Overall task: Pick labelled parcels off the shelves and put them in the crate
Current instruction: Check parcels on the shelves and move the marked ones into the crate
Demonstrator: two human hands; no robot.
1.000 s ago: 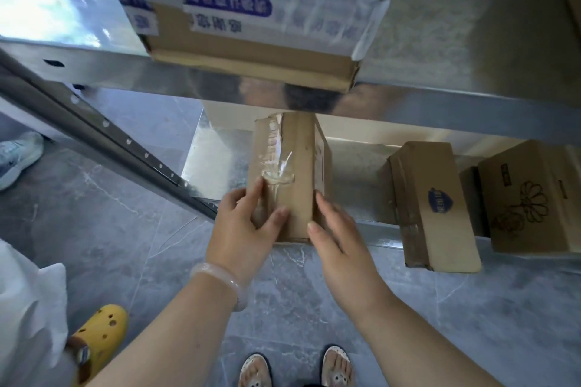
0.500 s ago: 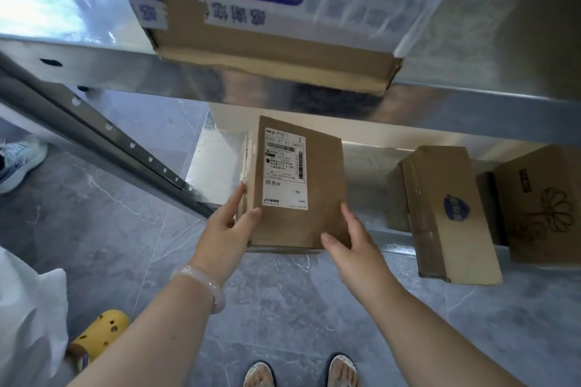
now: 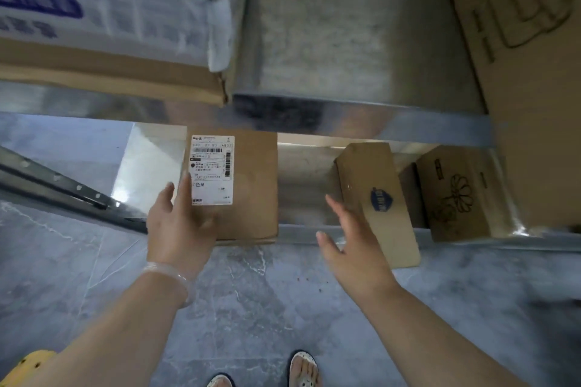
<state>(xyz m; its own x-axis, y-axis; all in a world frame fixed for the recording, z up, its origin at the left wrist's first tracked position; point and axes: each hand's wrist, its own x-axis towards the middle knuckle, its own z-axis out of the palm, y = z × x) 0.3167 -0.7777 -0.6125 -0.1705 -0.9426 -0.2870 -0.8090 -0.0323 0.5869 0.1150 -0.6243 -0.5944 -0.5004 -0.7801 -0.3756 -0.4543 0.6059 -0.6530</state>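
labelled parcel (image 3: 239, 185) at the near edge of the lower shelf (image 3: 314, 234), gripped at its left side by the left hand (image 3: 179, 226) alone; right hand (image 3: 349, 248) released, fingers spread, beside it. a one-sided hold risked the box tipping and dropping to the floor (image 3: 257, 308).

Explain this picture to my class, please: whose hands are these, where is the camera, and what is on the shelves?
No machine here: a person wears a camera on the head, looking down at their own arms and feet. The left hand grips a brown parcel that sits on the lower metal shelf; its white shipping label faces up. The right hand is open and holds nothing, hovering just beside a second box with a blue logo that sticks out over the shelf edge. Right of it stands a box with a flower drawing. Bigger cartons sit on the shelf above. No crate is visible.
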